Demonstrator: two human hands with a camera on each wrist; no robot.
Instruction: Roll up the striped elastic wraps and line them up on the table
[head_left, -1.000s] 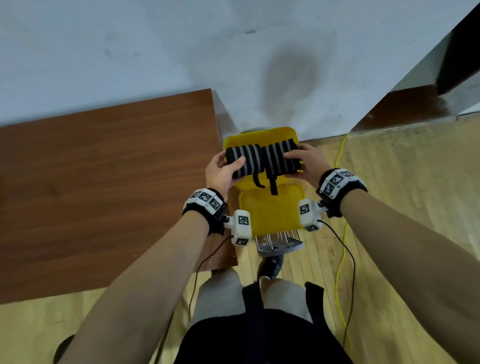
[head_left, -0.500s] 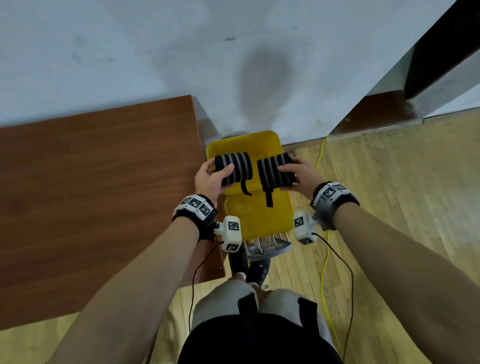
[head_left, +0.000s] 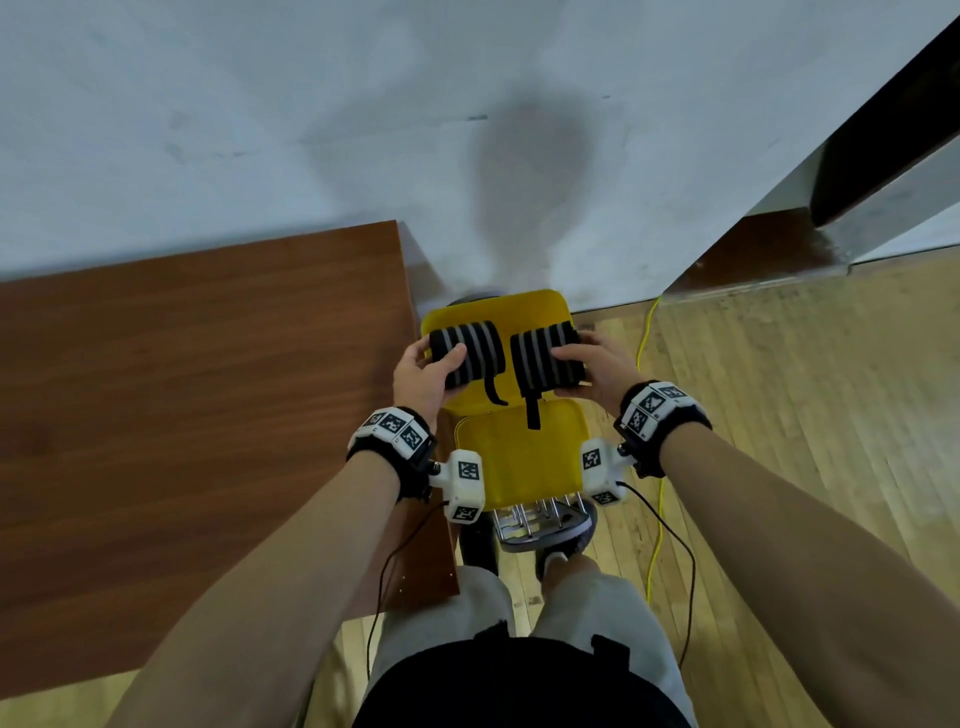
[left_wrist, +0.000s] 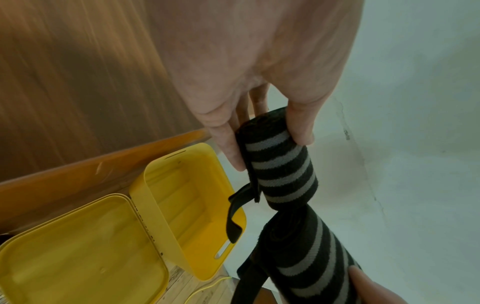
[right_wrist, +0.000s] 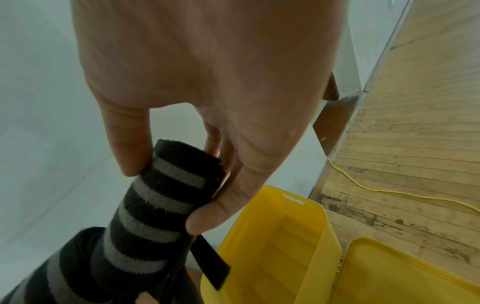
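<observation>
Fingers of my left hand (head_left: 423, 371) and right hand (head_left: 597, 366) each clasp a rolled wrap (head_left: 467, 353) (already wound) above the yellow box (head_left: 519, 457); next, carry both toward nine o'clock onto the tabletop (head_left: 208, 389).

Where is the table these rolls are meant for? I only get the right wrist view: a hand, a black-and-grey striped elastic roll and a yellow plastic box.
Observer: A brown wooden table stands on the person's left, right beside the yellow plastic box.
Operator: Who holds the second roll at the bottom of my picture?
Observer: The left hand grips that left black-and-grey striped elastic roll, thumb on top, level with the right hand and its right striped roll.
Operator: Does its tail hang loose like mine?
Observer: Yes, a black strap end dangles from it, curling at the tip.
</observation>
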